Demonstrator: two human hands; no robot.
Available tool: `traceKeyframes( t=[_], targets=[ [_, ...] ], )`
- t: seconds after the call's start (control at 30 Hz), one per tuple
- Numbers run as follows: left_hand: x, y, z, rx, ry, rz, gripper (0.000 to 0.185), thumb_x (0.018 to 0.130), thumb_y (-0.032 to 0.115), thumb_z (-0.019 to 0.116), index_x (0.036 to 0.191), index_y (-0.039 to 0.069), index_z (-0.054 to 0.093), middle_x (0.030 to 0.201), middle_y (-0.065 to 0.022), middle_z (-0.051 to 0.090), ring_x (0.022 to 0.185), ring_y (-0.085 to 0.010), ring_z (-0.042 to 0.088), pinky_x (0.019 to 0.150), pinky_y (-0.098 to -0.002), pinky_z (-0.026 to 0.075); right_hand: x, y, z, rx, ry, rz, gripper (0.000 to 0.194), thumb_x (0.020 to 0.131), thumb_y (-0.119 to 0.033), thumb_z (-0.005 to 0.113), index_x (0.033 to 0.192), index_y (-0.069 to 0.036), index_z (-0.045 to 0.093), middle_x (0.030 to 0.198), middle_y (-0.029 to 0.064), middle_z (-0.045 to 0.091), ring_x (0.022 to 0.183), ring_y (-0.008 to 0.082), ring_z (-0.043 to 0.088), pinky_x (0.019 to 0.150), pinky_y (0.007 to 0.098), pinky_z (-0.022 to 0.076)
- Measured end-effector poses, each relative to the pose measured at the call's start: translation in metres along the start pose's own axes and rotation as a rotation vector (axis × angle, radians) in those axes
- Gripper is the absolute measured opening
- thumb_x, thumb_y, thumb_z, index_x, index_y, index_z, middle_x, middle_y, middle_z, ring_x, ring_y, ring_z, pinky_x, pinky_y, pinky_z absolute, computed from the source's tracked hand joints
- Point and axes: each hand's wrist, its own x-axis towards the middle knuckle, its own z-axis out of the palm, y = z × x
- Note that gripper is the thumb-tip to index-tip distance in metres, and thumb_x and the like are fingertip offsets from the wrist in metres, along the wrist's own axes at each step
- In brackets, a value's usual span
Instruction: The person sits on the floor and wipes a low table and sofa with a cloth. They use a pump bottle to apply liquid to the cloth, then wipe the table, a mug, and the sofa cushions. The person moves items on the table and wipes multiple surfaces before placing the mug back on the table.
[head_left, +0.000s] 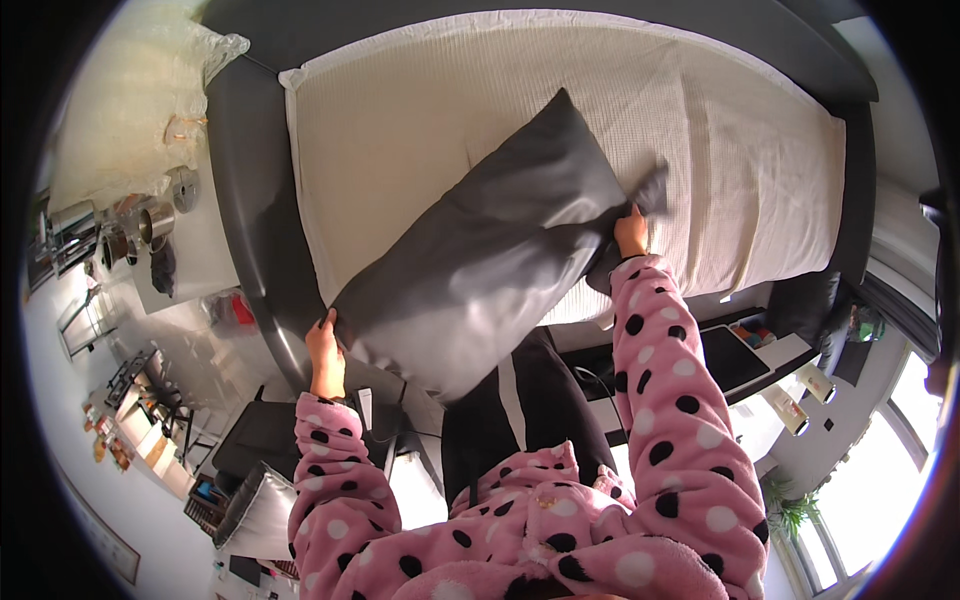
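A dark grey, smooth pillow (480, 247) hangs slantwise before me, over the front part of the sofa seat. At its lower left corner, my left hand (326, 356) pinches the cloth. My right hand (631, 231) grips bunched grey cloth at the other end, where a loose flap (654, 187) sticks out, blurred. Both hands are bare, below pink spotted sleeves. Beneath and behind the pillow spreads a ribbed cream sofa cover (390, 127), creased towards the right. Part of the pillow's right end is folded and hides its own edge.
The grey sofa's armrest (251, 210) rises at the left and its backrest (420, 22) lies along the far side. A low table with a black top (724, 360) stands at the right. Behind my left arm is a dark chair (255, 439) with a silvery cushion (259, 510).
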Motion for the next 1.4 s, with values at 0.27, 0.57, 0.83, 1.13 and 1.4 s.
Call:
traceKeyframes(
  t=[0.27, 0.57, 0.83, 1.13, 1.4],
  targets=[
    [-0.086, 0.010, 0.034, -0.144, 0.082, -0.004, 0.029, 0.089, 0.021, 0.062, 0.099, -0.006, 0.064, 0.089, -0.0075, 0.065, 0.075, -0.0166, 0.061, 0.066, -0.0301, 0.049, -0.273, -0.048, 0.050, 0.388, -0.893, -0.083, 0.018, 0.081, -0.013, 0.056, 0.090, -0.004, 0.069, 0.089, 0.0116, 0.067, 0.081, 0.0296, 0.065, 0.074, 0.0441, 0.0528],
    [-0.279, 0.048, 0.004, 0.450, -0.001, 0.454, 0.023, 0.088, 0.021, 0.064, 0.088, -0.002, 0.064, 0.063, -0.0058, 0.055, 0.057, -0.0114, 0.044, 0.052, -0.0306, 0.039, -0.370, -0.112, -0.131, 0.421, -1.919, -0.208, 0.044, 0.079, -0.006, 0.058, 0.123, -0.002, 0.059, 0.121, 0.0071, 0.060, 0.108, 0.0173, 0.055, 0.093, 0.0313, 0.0452],
    [-0.447, 0.054, -0.136, 0.512, -0.186, 1.463, 0.016, 0.078, 0.015, 0.067, 0.086, 0.002, 0.061, 0.079, -0.0096, 0.062, 0.076, -0.0258, 0.064, 0.080, -0.0353, 0.055, -0.332, -0.080, -0.164, -0.023, -1.140, -0.762, 0.039, 0.085, -0.020, 0.064, 0.117, 0.003, 0.059, 0.117, 0.0178, 0.062, 0.110, 0.0215, 0.058, 0.092, 0.0324, 0.0448],
    [-0.603, -0.074, -0.433, 0.420, 0.526, 1.472, 0.014, 0.084, 0.009, 0.062, 0.084, -0.005, 0.061, 0.078, -0.0151, 0.065, 0.073, -0.0307, 0.067, 0.062, -0.0344, 0.056, -0.513, -0.183, -0.056, 0.117, -0.756, -1.271, 0.052, 0.078, -0.009, 0.071, 0.125, 0.003, 0.051, 0.111, 0.0148, 0.062, 0.096, 0.0230, 0.061, 0.088, 0.0335, 0.0477],
    [-0.619, -0.368, -0.695, 0.139, 1.976, 0.431, 0.037, 0.094, 0.017, 0.055, 0.125, -0.002, 0.050, 0.117, -0.0161, 0.058, 0.095, -0.0241, 0.059, 0.088, -0.0323, 0.046, -0.845, -0.245, 0.057, 0.040, -1.042, -1.706, 0.079, 0.078, -0.014, 0.073, 0.142, 0.000, 0.030, 0.132, 0.0192, 0.049, 0.114, 0.0291, 0.054, 0.096, 0.0348, 0.0426]
  ],
)
